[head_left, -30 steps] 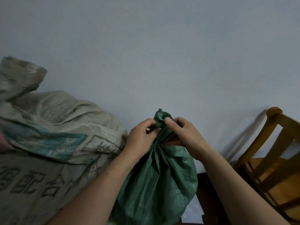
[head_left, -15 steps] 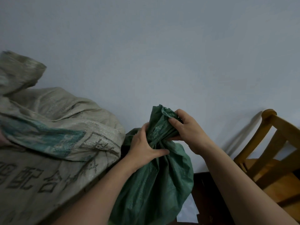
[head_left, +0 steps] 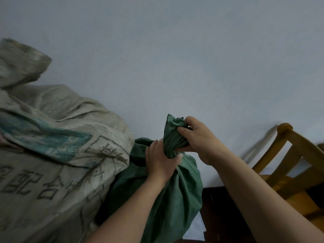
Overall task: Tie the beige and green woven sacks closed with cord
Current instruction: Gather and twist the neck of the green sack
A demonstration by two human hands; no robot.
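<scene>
The green woven sack stands in the middle, its mouth gathered into a twisted neck that points up. My left hand grips the base of that neck from the left. My right hand holds the bunched top of the neck from the right, fingers curled round it. The big beige woven sack with dark printed characters and a teal band leans at the left, its top folded over and touching the green sack. I see no cord.
A pale blue-grey wall fills the background. A wooden chair stands at the right, close to my right forearm. Dark floor and a white sheet lie below the green sack.
My left hand has slid down from the top of the neck to its base and closed round it. My right hand has moved up to the bunched top. The neck is twisted tighter.
</scene>
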